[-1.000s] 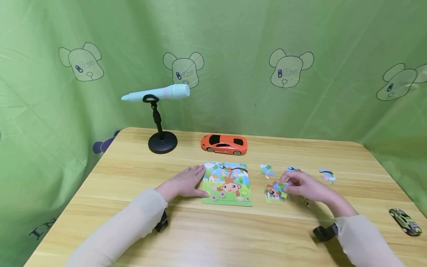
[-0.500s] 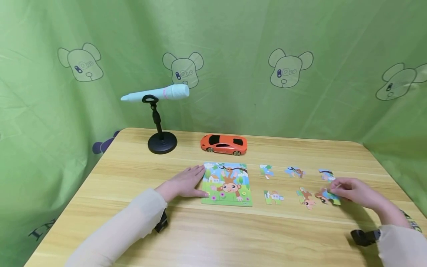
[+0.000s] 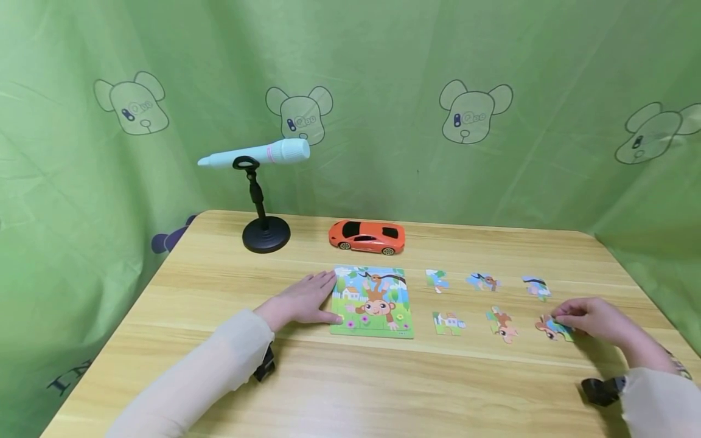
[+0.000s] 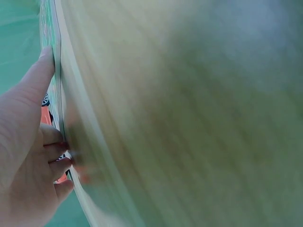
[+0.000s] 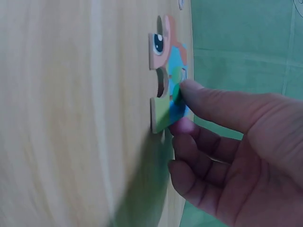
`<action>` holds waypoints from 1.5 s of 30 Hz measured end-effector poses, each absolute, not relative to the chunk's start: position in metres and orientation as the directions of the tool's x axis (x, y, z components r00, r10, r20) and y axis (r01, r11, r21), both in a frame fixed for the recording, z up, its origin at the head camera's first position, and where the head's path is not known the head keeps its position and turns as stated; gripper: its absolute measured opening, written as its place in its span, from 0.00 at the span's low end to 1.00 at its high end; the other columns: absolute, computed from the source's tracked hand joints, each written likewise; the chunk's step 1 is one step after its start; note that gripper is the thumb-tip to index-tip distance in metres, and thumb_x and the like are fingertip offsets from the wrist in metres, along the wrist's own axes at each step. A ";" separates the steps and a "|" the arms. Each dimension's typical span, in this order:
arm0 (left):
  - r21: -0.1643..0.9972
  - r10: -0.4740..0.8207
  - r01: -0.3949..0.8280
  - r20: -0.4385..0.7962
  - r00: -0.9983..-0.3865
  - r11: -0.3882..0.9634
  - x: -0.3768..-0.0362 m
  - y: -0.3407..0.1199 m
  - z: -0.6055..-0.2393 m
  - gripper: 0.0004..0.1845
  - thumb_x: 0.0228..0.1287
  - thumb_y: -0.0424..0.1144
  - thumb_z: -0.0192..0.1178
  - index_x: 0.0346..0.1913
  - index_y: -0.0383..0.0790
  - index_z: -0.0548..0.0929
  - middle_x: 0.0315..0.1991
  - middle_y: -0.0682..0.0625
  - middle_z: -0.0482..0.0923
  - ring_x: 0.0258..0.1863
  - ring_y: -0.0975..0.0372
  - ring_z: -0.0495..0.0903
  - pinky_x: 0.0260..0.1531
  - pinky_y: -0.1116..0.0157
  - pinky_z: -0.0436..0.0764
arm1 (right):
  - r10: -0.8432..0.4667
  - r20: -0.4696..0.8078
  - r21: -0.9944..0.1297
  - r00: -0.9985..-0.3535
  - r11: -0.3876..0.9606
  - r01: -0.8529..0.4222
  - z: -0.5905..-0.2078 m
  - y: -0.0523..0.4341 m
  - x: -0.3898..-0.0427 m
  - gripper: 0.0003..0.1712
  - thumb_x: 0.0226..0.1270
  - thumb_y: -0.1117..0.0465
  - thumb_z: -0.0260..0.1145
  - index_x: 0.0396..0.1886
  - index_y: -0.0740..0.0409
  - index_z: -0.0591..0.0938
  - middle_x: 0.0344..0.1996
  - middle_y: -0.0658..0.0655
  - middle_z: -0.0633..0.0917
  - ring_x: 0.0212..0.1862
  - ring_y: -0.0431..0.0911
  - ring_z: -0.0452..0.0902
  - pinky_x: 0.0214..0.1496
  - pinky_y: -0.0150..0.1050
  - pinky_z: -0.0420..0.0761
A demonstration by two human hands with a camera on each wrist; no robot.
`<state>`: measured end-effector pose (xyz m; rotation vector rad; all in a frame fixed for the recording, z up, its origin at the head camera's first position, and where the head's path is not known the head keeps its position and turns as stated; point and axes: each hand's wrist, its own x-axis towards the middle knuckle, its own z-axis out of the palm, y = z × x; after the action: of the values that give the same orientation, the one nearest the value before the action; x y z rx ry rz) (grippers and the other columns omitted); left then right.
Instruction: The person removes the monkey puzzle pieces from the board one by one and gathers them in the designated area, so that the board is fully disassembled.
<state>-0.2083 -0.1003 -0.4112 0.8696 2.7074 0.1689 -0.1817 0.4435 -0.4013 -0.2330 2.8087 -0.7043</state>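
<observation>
My left hand [image 3: 303, 300] lies with fingers extended along the left edge of a square monkey puzzle board [image 3: 372, 331], its thumb on the lower left corner. In the left wrist view the thumb [image 4: 40, 71] touches the board's rim. At the right, my right hand [image 3: 597, 322] pinches a jigsaw piece [image 3: 550, 329] with a monkey's eye and blue and green areas. The right wrist view shows the thumb on this piece [image 5: 161, 61], low at the tabletop; the index fingertip is partly hidden. Just left of it lies another monkey-face piece [image 3: 504, 328].
More jigsaw pieces lie apart: a house piece [image 3: 448, 323], a cloud piece [image 3: 437, 280], a branch piece [image 3: 484, 281] and a right branch piece [image 3: 536, 287]. Behind stand an orange toy car [image 3: 367, 237] and a microphone [image 3: 257, 154] on a black stand [image 3: 266, 235].
My right hand has carried the monkey-eye jigsaw piece rightward from above the house piece to the right end of the lower row. My left hand has stayed put on the board.
</observation>
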 end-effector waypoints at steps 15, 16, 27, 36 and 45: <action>0.215 0.580 0.539 -0.248 -0.776 0.814 -0.210 -0.101 -0.414 0.51 0.57 0.68 0.50 0.71 0.35 0.47 0.72 0.44 0.41 0.70 0.54 0.42 0.67 0.58 0.43 | -0.229 -0.082 -0.419 -0.970 0.891 -0.175 -0.376 0.400 -0.187 0.18 0.68 0.56 0.57 0.45 0.69 0.78 0.33 0.58 0.80 0.35 0.51 0.75 0.30 0.42 0.75; 0.221 0.580 0.537 -0.248 -0.776 0.814 -0.210 -0.101 -0.414 0.51 0.57 0.68 0.50 0.71 0.35 0.47 0.72 0.44 0.41 0.70 0.54 0.42 0.67 0.58 0.43 | -0.244 -0.069 -0.429 -0.967 0.883 -0.192 -0.374 0.390 -0.189 0.18 0.68 0.56 0.57 0.46 0.69 0.78 0.33 0.58 0.80 0.35 0.50 0.75 0.31 0.42 0.75; 0.287 0.584 0.518 -0.245 -0.774 0.806 -0.210 -0.104 -0.415 0.53 0.55 0.69 0.51 0.72 0.35 0.46 0.72 0.44 0.39 0.70 0.54 0.40 0.66 0.59 0.43 | -0.460 0.048 -0.522 -0.886 0.745 -0.415 -0.351 0.260 -0.201 0.12 0.64 0.61 0.61 0.44 0.63 0.80 0.30 0.50 0.79 0.32 0.45 0.75 0.34 0.38 0.78; 0.297 0.616 0.549 -0.225 -0.755 0.782 -0.205 -0.108 -0.413 0.57 0.51 0.70 0.54 0.72 0.35 0.45 0.72 0.43 0.38 0.70 0.52 0.40 0.66 0.58 0.43 | -0.647 -0.021 -0.623 -0.763 0.605 -0.496 -0.372 0.171 -0.205 0.17 0.61 0.66 0.64 0.50 0.65 0.77 0.32 0.52 0.77 0.29 0.42 0.74 0.30 0.36 0.77; 0.305 0.625 0.555 -0.229 -0.746 0.774 -0.201 -0.108 -0.412 0.57 0.50 0.69 0.56 0.72 0.34 0.47 0.72 0.42 0.39 0.70 0.52 0.41 0.66 0.57 0.44 | -0.755 -0.106 -0.563 -0.647 0.582 -0.587 -0.401 0.125 -0.206 0.23 0.60 0.63 0.66 0.54 0.65 0.74 0.26 0.47 0.75 0.26 0.38 0.68 0.29 0.32 0.72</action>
<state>-0.2011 -0.1084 -0.4116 0.9079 2.6498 0.3113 -0.2064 0.1246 -0.4014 -1.0919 2.4812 -0.7041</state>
